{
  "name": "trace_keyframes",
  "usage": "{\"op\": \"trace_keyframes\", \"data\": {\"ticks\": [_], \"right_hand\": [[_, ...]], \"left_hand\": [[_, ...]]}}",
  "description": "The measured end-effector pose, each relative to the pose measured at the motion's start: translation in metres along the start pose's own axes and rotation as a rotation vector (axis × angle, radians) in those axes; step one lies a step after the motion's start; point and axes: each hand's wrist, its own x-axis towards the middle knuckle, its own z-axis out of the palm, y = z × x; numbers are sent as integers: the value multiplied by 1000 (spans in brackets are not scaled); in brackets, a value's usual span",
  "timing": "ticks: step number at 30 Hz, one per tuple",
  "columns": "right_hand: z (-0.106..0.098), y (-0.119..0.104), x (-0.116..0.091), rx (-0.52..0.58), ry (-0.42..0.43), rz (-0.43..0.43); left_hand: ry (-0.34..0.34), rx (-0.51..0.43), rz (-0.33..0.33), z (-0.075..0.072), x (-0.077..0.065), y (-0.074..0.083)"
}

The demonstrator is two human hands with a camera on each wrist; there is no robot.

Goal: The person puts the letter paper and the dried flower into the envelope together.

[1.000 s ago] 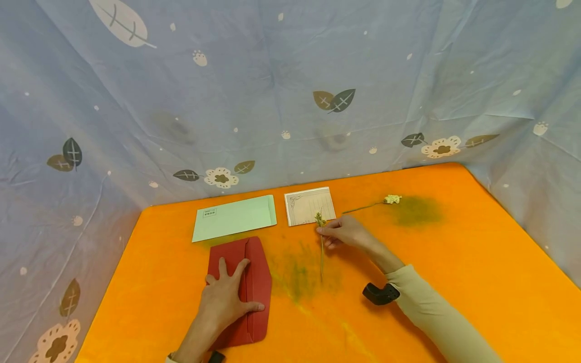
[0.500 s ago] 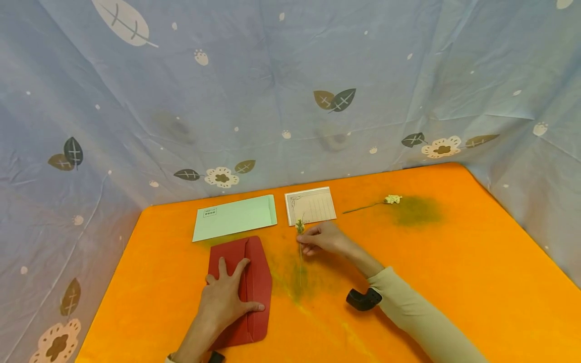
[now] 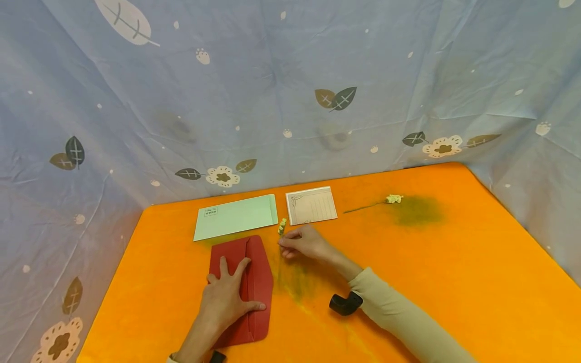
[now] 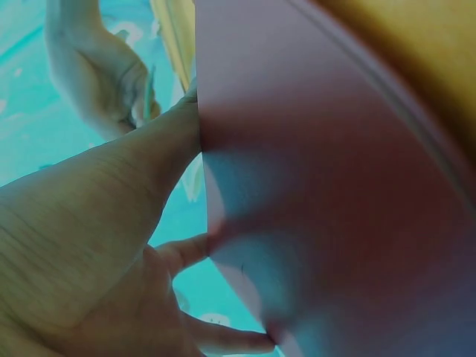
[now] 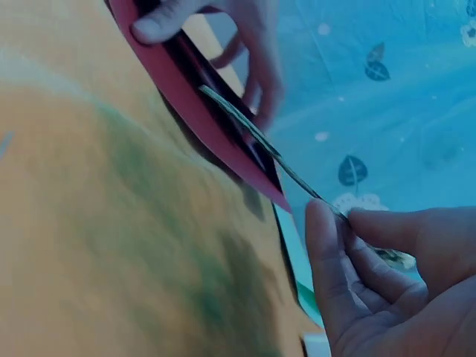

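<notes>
In the head view, my left hand is spread over a red envelope, its thumb out on the flap and its other fingertips near the fold. A dark gap shows along that fold in the right wrist view, beside the left thumb. My right hand pinches a thin flower stem between thumb and fingertips, just right of the envelope. The stem's lower end points toward the envelope, overlapping the gap in the right wrist view. Its small yellow flower head stands above the fingers.
A pale green envelope lies behind the red one. Right of it is a cream card with a printed border. Farther right lies another yellow flower on its stem. A patterned curtain rises behind the orange table.
My right hand has moved left with the flower, from in front of the card to beside the red envelope. The left hand has stayed in place on the envelope.
</notes>
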Motion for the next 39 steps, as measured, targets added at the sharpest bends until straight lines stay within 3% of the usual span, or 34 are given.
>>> {"op": "trace_keyframes", "data": {"ticks": [12, 29, 39], "right_hand": [[30, 7, 8, 128, 11, 3], [57, 12, 14, 115, -31, -24], [63, 14, 16, 102, 2, -1]], "left_hand": [[21, 3, 16, 1, -1, 0], [23, 25, 17, 1, 0, 1], [18, 22, 12, 1, 0, 1]]}}
